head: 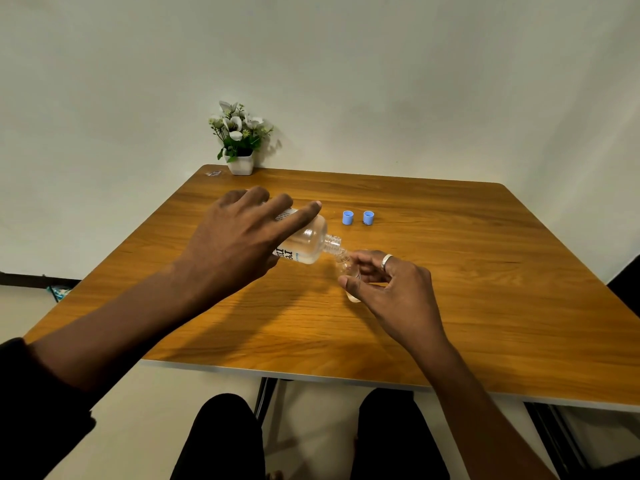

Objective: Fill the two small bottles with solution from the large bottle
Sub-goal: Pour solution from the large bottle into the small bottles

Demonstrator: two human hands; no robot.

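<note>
Large bottle (306, 245) gripped and tipped by left hand (235, 244), neck met at small bottle (348, 271) pinched by right hand (391, 289), mid-table (485, 271); two blue caps (358, 217) set toward far edge

We saw a wooden tabletop (485, 271) with a pale edge, set close against a plain off-white wall (381, 81). At its far left corner stood a small white pot (240, 164) holding white flowers (237, 124) with green leaves, its shadow falling on the wall behind. Just left of the pot lay a small scrap (213, 173) we could not identify. Dark metal legs (265, 396) showed beneath the tabletop, above a light floor (311, 427). A dark skirting strip (34, 280) ran along the wall at left.
</note>
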